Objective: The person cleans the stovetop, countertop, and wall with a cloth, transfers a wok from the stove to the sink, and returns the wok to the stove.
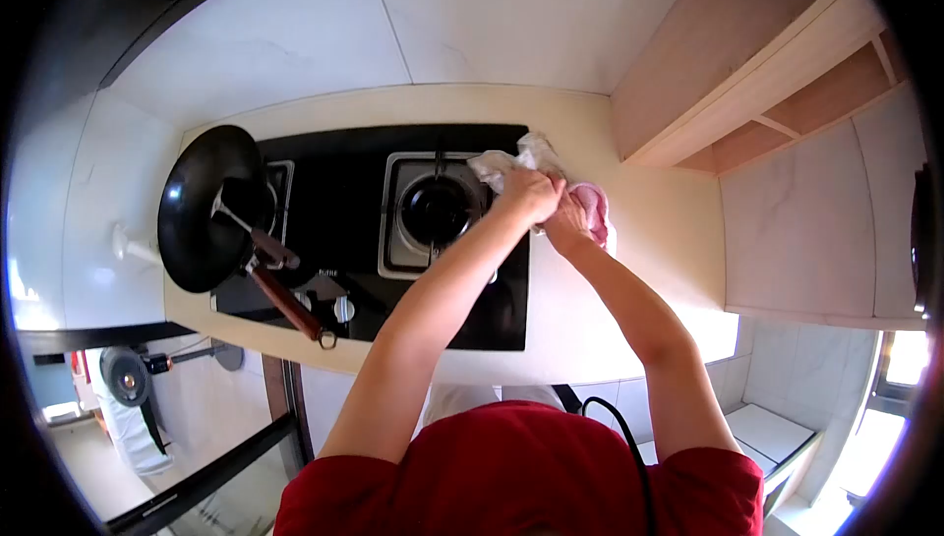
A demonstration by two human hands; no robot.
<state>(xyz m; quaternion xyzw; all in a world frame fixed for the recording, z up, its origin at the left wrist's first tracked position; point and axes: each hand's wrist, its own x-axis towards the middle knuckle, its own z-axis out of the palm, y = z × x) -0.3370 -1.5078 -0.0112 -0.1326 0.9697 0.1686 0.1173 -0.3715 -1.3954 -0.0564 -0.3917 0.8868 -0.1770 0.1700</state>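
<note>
The right hand's (pixel 567 224) fingers are mostly hidden where the two hands meet, just right of the frame's centre, so I cannot tell whether they grip or rest open. The left hand's (pixel 532 194) fingers are closed on the white cloth (pixel 537 150), which bunches above them, over the stove's (pixel 334 182) upper right corner. The pink cloth (pixel 593 204) lies beside the right hand on the table (pixel 669 261), partly covered by it. At left, the wok (pixel 187 211) holds what is probably a spatula (pixel 267 241), its dark head hard to separate from the dark bowl. The cabinet (pixel 747 74) at upper right is cut off by the view's black rim.
</note>
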